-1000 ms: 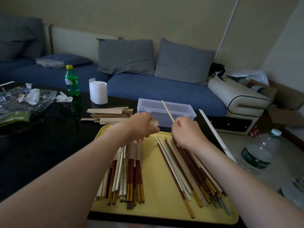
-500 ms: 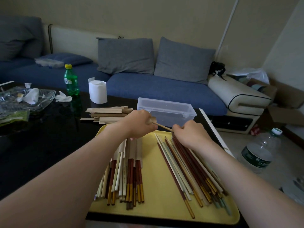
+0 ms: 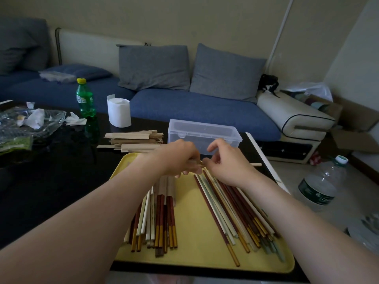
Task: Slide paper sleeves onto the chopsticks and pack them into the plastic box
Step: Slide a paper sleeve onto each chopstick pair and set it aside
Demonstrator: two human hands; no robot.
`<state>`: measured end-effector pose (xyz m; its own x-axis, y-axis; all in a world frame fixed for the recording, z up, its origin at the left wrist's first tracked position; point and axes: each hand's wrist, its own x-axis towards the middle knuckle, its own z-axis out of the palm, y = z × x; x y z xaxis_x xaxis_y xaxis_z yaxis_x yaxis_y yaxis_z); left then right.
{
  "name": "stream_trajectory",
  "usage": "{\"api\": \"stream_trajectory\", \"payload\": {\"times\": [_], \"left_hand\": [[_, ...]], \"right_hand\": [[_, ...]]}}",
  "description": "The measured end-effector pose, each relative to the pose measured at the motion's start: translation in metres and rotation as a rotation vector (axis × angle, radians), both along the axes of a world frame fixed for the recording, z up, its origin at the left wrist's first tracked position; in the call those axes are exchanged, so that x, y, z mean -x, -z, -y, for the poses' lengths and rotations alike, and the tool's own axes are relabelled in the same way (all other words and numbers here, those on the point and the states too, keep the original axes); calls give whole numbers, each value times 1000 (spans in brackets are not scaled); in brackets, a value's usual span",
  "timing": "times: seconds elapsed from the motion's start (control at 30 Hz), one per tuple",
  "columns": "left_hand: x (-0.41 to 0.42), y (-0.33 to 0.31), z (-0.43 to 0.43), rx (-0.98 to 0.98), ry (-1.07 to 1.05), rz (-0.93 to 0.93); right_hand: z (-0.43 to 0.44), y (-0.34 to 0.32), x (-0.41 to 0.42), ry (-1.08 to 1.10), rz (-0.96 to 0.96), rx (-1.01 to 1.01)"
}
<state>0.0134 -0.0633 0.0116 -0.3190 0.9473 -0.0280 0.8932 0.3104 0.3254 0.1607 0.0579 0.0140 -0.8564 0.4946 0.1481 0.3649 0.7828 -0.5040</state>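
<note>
The left hand [image 3: 180, 158] had its grip clamped round one end of a pale chopstick [image 3: 256, 165]. The right hand [image 3: 227, 163] pinched it just beside, thumb and forefinger together, other fingers lifted. The chopstick lay level over the top edge of the yellow tray [image 3: 194, 232], its far end poking out to the right. Lower on the tray lay sleeved sticks [image 3: 162, 212] at left and bare sticks [image 3: 231, 206] at right. Behind the hands, on the black worktop [image 3: 51, 171], stood the clear box [image 3: 202, 133], with loose sleeves [image 3: 133, 140] to its left.
</note>
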Motion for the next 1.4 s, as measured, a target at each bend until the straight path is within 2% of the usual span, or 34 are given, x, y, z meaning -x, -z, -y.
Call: {"api": "stream_trajectory", "payload": {"times": [0.17,0.27,0.4,0.53,0.67,0.83,0.93,1.03,1.13,1.2,1.23,1.27,1.33,1.4], "left_hand": [[2,1,2,-45,-5,-42],[5,0,6,-52,-40,-43],[7,0,7,-73,-58,-73],[5,-1,7,-98,-29,-19],[3,-1,3,-150,-22,22],[2,-3,2,-285,-170,-239],[4,-2,0,-516,-365,-265],[1,-3,-4,-691,-597,-12],[-4,-12,-8,-769,-753,543],[-5,-15,-9,-824,-775,928],[-6,-15,-9,-831,-768,1050],[-7,-14,-9,-823,-757,1101],[-7,-12,-8,-781,-736,1056],[-7,-13,-5,-740,-723,992]], "right_hand": [[7,-3,0,-105,56,70],[0,-6,-2,-25,37,29],[-11,-7,-9,115,113,-73],[-6,-2,-6,74,162,-6],[-2,2,2,52,112,62],[-5,0,4,140,66,246],[-4,0,5,236,0,382],[0,-3,5,283,-70,551],[12,-7,5,258,-106,756],[19,-9,5,217,-105,839],[22,-10,5,184,-89,852],[24,-12,5,145,-71,849],[25,-12,4,96,-35,805],[21,-9,5,141,47,579]]}}
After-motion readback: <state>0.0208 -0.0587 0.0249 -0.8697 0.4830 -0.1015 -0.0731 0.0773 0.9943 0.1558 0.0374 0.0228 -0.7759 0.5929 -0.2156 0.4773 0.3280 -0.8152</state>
